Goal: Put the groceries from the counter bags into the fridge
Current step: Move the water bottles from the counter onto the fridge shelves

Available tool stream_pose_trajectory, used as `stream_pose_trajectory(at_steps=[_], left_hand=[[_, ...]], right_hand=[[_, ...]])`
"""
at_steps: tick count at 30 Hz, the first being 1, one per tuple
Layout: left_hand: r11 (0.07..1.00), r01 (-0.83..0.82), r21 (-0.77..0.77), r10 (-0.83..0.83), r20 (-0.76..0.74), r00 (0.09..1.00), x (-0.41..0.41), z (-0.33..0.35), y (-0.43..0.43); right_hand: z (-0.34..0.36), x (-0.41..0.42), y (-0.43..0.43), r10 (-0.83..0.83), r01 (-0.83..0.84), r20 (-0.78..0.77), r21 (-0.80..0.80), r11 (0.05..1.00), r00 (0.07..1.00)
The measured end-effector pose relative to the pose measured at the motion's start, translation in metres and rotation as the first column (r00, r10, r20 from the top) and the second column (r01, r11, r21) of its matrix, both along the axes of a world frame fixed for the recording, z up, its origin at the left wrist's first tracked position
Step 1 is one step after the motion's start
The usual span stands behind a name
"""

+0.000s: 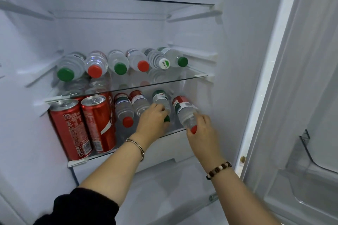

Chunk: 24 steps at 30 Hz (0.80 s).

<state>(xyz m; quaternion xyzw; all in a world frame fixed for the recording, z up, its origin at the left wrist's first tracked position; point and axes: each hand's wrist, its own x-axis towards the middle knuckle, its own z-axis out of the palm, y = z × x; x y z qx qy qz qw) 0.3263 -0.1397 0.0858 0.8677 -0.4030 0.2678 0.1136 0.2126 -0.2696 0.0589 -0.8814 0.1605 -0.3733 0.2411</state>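
Head view: everything is placed against the lower glass shelf (102, 153) of the open fridge.

At the shelf's left end stand 2 red cola cans (69, 129). To their right, bottles lie on the shelf with their caps facing out, first a loose red-capped one (124, 109).

Near the shelf's middle, the left hand (153, 117) lies over a green-capped bottle (161, 98). Its fingers are curled round the bottle's shoulder, and only a bit of the green cap shows past them.

At the shelf's right end, the right hand (201, 126) grips the red-capped bottle (184, 109) at its neck, thumb and fingers closed just behind the cap. This bottle is tilted, label end in over the glass and cap end out at the shelf's front edge.

On the next shelf up, 6 water bottles (118, 62) lie in a row, caps outward.

Judging from this, the step in hand is bedding the last 2 bottles into the row.

- The bottles are round and the glass is smooth, so a bottle let go while tilted could roll sideways or slide forward off the front edge.
- Pushing the right-end bottle inward at a slant could knock the one under the left hand and set the row rolling toward the cans.
- A grip so close to the cap gives little control over the heavy body.
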Motion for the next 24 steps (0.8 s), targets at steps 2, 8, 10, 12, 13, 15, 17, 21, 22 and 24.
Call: stream_pose_trajectory(at_steps=[2,8,10,12,13,15,17,21,22,24], left_hand=[[0.998,0.034,0.053,-0.033,-0.005,0.999,0.01,0.001,-0.001],[0.993,0.007,0.115,-0.011,0.035,0.999,0.03,-0.012,-0.002],[0.997,0.01,0.071,-0.012,0.023,1.0,0.028,-0.012,-0.003],[1.0,0.021,0.02,-0.021,-0.003,1.0,0.028,-0.012,-0.003],[1.0,0.021,-0.004,-0.021,-0.016,1.0,0.028,-0.013,-0.002],[0.999,0.009,-0.044,-0.011,-0.034,0.999,0.029,-0.014,-0.001],[0.997,-0.017,-0.073,0.014,-0.036,0.999,0.03,-0.015,-0.001],[0.992,-0.078,-0.101,0.078,-0.004,0.997,0.033,-0.017,-0.002],[0.99,-0.083,-0.114,0.083,-0.008,0.997,0.034,-0.018,-0.002],[0.987,-0.083,-0.14,0.079,-0.033,0.996,0.036,-0.02,-0.002]], right_hand=[[-0.004,0.004,0.001,-0.002,0.002,-0.016,-0.012,1.0,1.0],[0.004,0.023,-0.005,-0.028,0.025,-0.03,-0.1,0.995,0.999],[0.006,0.03,-0.01,-0.029,0.025,-0.04,-0.096,0.995,0.999],[0.01,0.035,-0.012,-0.031,0.026,-0.06,-0.081,0.996,0.998],[0.011,0.038,-0.013,-0.033,0.028,-0.075,-0.073,0.997,0.997],[0.013,0.046,-0.015,-0.035,0.03,-0.093,-0.058,0.998,0.995],[0.013,0.054,-0.015,-0.03,0.024,-0.091,-0.059,0.998,0.995],[0.009,0.071,-0.014,-0.069,0.061,-0.111,-0.072,0.996,0.991],[0.007,0.074,-0.015,-0.073,0.065,-0.113,-0.068,0.996,0.991],[0.005,0.078,-0.016,-0.08,0.073,-0.109,-0.067,0.995,0.991]])
